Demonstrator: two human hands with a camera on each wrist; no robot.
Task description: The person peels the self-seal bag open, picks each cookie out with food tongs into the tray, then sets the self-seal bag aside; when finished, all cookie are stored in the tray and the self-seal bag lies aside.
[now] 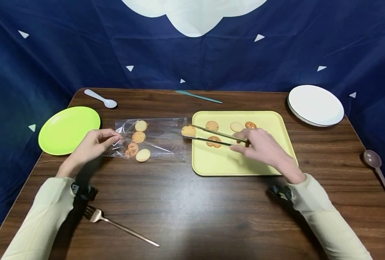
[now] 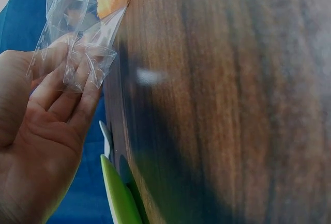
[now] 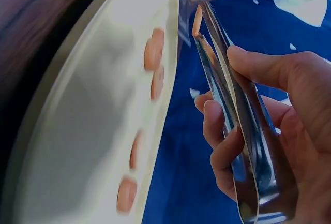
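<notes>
My left hand [image 1: 96, 144] pinches the left end of a clear plastic bag [image 1: 166, 144] between thumb and fingers. Several cookies lie inside the bag, among them a swirl cookie [image 1: 138, 137] and a pretzel-shaped cookie [image 1: 132, 150]. In my right hand [image 1: 260, 146] are metal tongs [image 3: 248, 146], gripped with the thumb on one arm and fingers on the other. Their tips hold a round cookie [image 1: 188, 131] at the bag's right end. Below the tongs is a yellow tray [image 1: 237, 164] with several cookies, including a pretzel cookie [image 1: 250, 125] and a pale round cookie [image 1: 236, 126].
A green plate [image 1: 69, 130] and a white spoon [image 1: 101, 99] are at the left. A teal knife [image 1: 198, 96] lies at the back, white plates [image 1: 315, 104] at the back right. A brown spoon [image 1: 379, 173] is at the right edge, a fork [image 1: 121, 226] at the front left.
</notes>
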